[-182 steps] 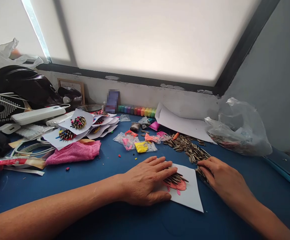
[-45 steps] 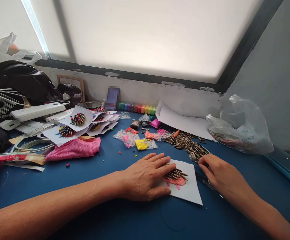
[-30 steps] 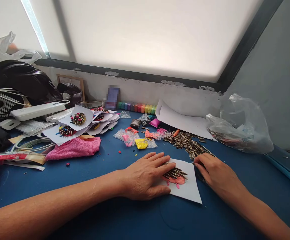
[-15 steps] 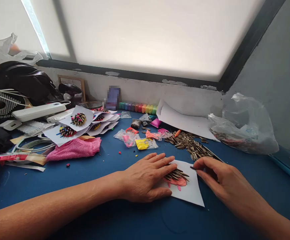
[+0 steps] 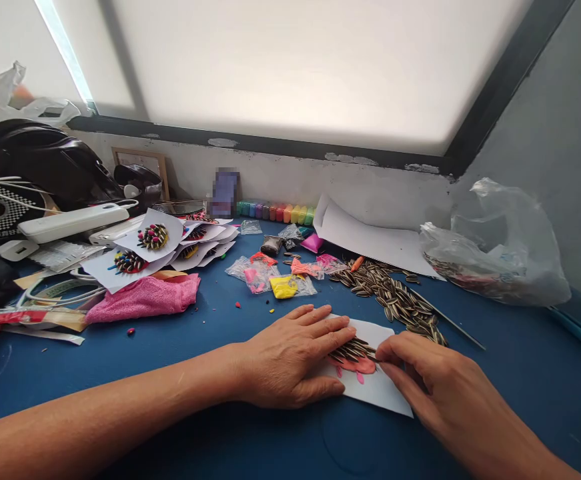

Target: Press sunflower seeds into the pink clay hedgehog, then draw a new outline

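Pinched narrow in the right hand (image 5: pixel 440 383): apparently a seed (image 5: pixel 377 361), at the right end of the clay (image 5: pixel 365 366). Probably light, stiff, slick; best held by the outer tip. Leftward, flat over paper (image 5: pixel 383 395): left hand (image 5: pixel 293 360). Farther off: heap (image 5: pixel 390 298) on the desk (image 5: pixel 250 440).

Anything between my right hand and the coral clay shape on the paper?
Nothing visible: the right hand's fingertips are right at the right end of the coral clay shape. The left hand lies across the opposite side.
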`<action>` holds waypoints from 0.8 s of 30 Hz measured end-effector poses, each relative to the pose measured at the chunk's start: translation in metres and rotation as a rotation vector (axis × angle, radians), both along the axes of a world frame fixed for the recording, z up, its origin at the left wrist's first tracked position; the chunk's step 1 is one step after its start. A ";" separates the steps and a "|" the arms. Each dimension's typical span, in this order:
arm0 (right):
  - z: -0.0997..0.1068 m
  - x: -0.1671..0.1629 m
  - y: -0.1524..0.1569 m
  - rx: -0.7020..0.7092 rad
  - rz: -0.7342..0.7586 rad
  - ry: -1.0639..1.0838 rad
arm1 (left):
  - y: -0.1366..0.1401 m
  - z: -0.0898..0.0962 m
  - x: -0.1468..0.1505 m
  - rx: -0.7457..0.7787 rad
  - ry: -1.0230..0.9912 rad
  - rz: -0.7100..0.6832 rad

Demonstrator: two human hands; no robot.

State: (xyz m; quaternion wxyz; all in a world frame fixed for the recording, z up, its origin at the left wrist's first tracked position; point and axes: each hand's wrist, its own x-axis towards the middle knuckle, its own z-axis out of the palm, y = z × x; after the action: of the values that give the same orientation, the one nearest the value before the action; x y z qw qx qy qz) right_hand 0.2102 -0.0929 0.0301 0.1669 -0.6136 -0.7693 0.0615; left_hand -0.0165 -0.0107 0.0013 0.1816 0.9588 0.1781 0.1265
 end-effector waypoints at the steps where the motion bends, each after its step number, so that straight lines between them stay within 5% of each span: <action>1: -0.001 0.000 0.000 0.002 -0.005 -0.001 | 0.000 0.000 0.000 0.000 0.005 -0.004; 11: 0.007 0.002 0.001 0.064 -0.007 -0.014 | 0.001 0.000 0.000 0.033 -0.026 -0.029; 16: 0.013 0.030 0.013 0.178 -0.217 -0.102 | 0.000 0.003 0.000 0.059 -0.034 -0.034; 24: 0.005 0.042 0.026 0.096 -0.336 -0.041 | 0.000 0.003 0.001 0.060 -0.043 -0.030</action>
State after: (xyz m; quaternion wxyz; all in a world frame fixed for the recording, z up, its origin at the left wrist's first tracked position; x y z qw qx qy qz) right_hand 0.2523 -0.0667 0.0347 0.1882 -0.7258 -0.6614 -0.0168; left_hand -0.0160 -0.0108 0.0039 0.1584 0.9635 0.1559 0.1495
